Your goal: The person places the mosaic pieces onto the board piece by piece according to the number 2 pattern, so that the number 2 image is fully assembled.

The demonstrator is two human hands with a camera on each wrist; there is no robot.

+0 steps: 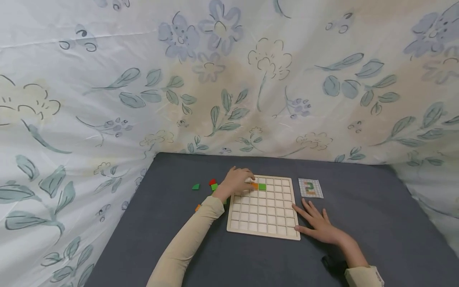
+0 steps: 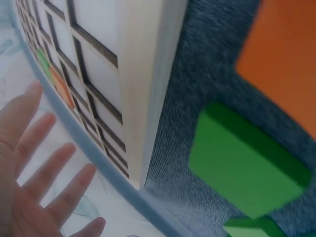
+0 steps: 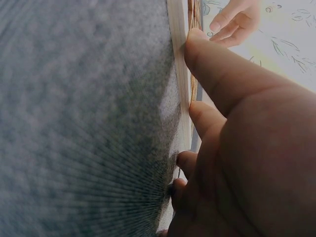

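Observation:
A wooden grid board lies on the dark table, with an orange tile and a green tile side by side in its upper cells. Over the board's upper left part is my left hand, its fingertips close to the orange tile. In the left wrist view that hand's fingers are spread and hold nothing; whether they touch the tile cannot be told. My right hand has its fingers spread, with thumb and forefinger touching the board's right edge.
Left of the board lie loose pieces: a green one, a red one, a light green one and an orange one, some partly behind the left arm. A pattern card lies right of the board. Flowered cloth hangs behind.

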